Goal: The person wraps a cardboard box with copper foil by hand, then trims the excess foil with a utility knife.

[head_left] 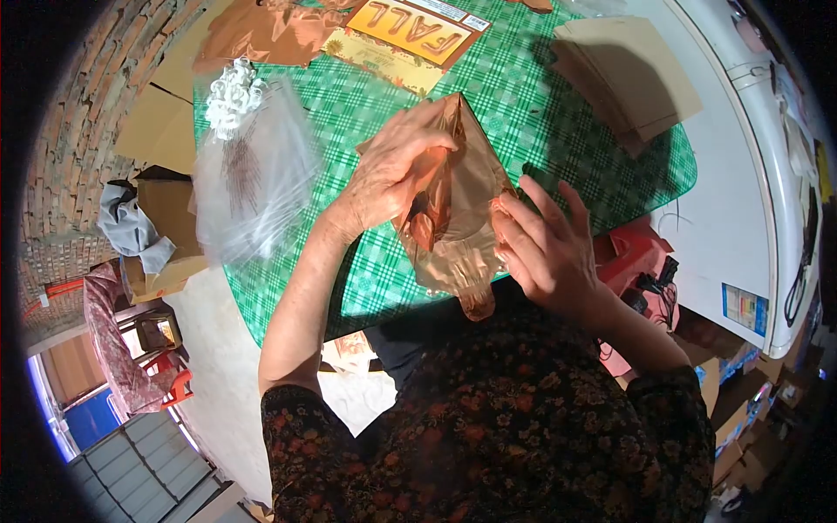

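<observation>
I hold a clear cellophane bag (466,187) with brownish contents over the near edge of a table covered in green checked cloth (540,113). My left hand (392,174) grips the bag's left side near the top, fingers curled over it. Spread fingers of my right hand (545,248) press against the bag's right edge. The bag's lower end (475,296) hangs down toward my body.
A pile of clear plastic bags (253,174) with white ribbon bows (234,94) lies at the table's left. An orange "FALL" card (417,30) and copper sheets (261,30) lie at the far side. Stacked tan cardboard (628,74) sits right. Cardboard boxes (161,209) stand left.
</observation>
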{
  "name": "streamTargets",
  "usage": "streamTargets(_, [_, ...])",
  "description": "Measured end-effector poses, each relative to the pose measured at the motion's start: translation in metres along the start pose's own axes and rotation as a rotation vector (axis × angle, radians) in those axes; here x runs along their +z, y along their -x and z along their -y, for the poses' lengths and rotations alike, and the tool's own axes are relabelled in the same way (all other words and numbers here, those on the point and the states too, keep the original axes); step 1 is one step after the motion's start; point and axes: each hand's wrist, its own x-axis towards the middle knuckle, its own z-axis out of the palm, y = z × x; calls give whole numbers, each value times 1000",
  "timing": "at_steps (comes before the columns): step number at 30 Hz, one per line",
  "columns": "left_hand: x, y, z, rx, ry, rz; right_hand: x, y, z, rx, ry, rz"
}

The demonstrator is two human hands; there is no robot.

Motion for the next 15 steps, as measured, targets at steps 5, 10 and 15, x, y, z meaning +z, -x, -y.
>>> streamTargets(5, [0, 0, -1, -4, 1, 2, 3, -7, 4, 29, -22, -8])
streamTargets(10, [0, 0, 0, -3, 9, 5, 11, -16, 9, 49, -41, -30])
streamTargets(15, [-1, 1, 3, -42, 42, 56, 13, -23, 12, 44, -50, -56])
